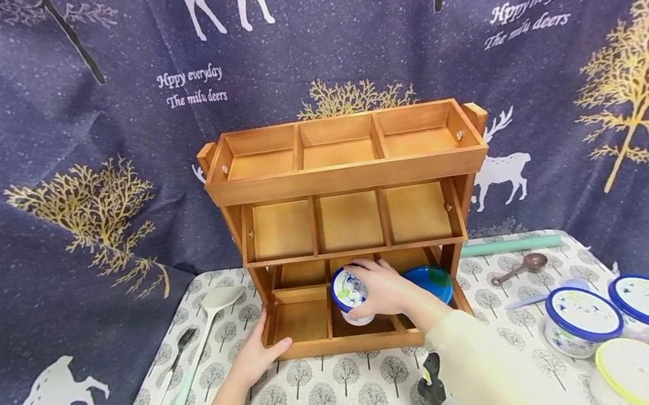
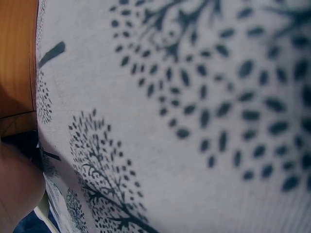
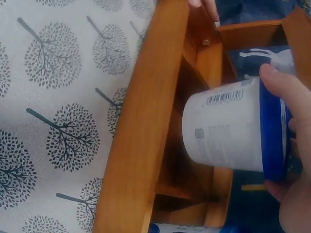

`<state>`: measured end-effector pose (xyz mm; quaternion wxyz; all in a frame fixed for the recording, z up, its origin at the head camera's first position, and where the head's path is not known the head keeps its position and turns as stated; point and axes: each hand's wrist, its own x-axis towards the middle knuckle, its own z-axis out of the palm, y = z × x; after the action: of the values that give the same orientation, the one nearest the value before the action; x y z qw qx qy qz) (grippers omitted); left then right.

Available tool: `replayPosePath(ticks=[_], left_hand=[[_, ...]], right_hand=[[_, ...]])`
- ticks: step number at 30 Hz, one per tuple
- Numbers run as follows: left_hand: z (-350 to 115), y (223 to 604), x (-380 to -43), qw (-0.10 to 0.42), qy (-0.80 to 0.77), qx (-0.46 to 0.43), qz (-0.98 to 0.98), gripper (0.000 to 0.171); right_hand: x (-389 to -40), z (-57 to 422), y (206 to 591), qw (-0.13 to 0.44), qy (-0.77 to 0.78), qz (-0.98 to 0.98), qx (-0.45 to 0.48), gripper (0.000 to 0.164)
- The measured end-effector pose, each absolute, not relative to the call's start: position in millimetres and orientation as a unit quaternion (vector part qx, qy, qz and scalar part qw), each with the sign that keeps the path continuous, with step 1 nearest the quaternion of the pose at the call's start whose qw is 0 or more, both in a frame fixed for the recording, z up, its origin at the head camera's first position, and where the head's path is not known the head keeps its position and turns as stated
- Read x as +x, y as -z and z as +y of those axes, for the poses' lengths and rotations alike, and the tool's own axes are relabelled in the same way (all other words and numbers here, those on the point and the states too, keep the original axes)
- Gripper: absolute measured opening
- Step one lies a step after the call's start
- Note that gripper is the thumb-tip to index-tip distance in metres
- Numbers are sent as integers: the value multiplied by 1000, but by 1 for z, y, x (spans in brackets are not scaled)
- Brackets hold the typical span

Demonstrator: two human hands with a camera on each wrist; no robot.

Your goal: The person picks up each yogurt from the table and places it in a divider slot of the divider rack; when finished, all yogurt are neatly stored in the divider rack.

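The left hand (image 1: pixel 256 357), thumb and fingers spread, touches the wooden shelf (image 1: pixel 348 177) at its seven o'clock corner; the right hand (image 1: pixel 378 288), fingers curled, grips a blue-rimmed tub (image 1: pixel 347 288) at six o'clock, by the lower middle compartment (image 1: pixel 377 327).

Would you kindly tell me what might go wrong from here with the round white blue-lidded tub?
The right hand grips the round white blue-lidded tub by its lid, so a loose lid might let it drop. Held at the bottom middle compartment of the brown wooden three-tier rack, the tub might also knock a thin wooden divider.
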<state>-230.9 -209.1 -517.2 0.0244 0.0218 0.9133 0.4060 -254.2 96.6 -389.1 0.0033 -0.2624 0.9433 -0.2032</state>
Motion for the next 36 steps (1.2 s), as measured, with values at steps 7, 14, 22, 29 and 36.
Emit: replayPosePath(ticks=[7, 14, 22, 29, 36], left_hand=[[-209, 516, -230, 29, -411, 28, 911, 95], [-212, 520, -230, 29, -414, 29, 909, 96], [-210, 518, -233, 20, -415, 33, 909, 96], [-204, 518, -235, 15, -415, 38, 909, 96], [-210, 518, -231, 15, -413, 29, 910, 96]], right_hand=[[-256, 87, 404, 16, 192, 953, -233, 88], [-252, 80, 417, 28, 186, 954, -234, 90], [-249, 79, 424, 35, 195, 954, -227, 88], [-251, 85, 431, 38, 199, 955, -215, 87], [-250, 83, 424, 38, 171, 955, -239, 96]])
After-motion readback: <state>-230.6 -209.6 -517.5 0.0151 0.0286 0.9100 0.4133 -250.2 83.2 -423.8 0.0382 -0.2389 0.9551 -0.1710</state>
